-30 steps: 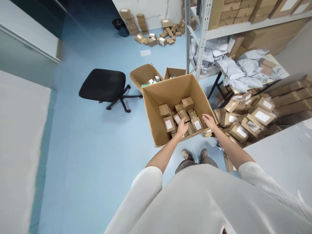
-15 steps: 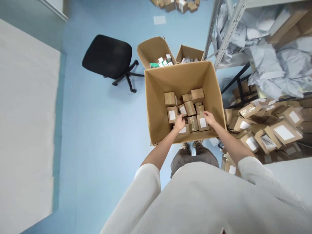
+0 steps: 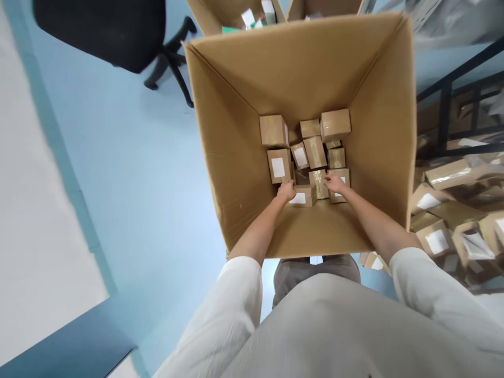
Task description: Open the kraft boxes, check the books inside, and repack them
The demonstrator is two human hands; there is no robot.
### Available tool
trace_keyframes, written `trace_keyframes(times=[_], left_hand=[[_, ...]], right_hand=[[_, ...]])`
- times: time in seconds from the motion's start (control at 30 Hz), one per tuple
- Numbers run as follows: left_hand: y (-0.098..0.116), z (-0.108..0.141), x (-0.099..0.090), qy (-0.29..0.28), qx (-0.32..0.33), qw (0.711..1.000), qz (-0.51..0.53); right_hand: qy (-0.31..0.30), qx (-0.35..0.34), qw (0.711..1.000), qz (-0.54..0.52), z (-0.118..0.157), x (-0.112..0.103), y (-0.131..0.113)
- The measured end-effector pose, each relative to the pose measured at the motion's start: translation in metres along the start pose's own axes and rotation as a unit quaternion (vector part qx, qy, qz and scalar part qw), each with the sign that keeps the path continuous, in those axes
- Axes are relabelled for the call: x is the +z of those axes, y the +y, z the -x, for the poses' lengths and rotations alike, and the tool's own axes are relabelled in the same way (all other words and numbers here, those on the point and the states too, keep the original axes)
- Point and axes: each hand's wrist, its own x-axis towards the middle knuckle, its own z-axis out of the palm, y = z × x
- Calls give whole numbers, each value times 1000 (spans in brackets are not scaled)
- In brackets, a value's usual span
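large open cardboard carton point(image 3: 303, 63), small brown boxes point(image 3: 314, 152) lying inside, several white-labelled, some taped

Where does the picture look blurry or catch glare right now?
Head view: glare streaks a taped parcel at right; head view: the grey bags at upper right look smeared; head view: the small boxes inside the big carton have fairly clear outlines.

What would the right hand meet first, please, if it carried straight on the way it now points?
Most likely the small taped box beside the fingertips of the right hand, inside the large carton; depth is unclear, so they may already touch.
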Motion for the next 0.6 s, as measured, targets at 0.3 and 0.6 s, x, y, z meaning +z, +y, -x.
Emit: trace_keyframes(times=[0.3, 0.6], left_hand=[[-91, -55, 50, -27, -112, 993, -7], [-165, -76, 92, 16, -196, 979, 61]], right_hand=[[-97, 25, 994, 35, -69, 109, 48], [-116, 82, 989, -44, -80, 168, 88]])
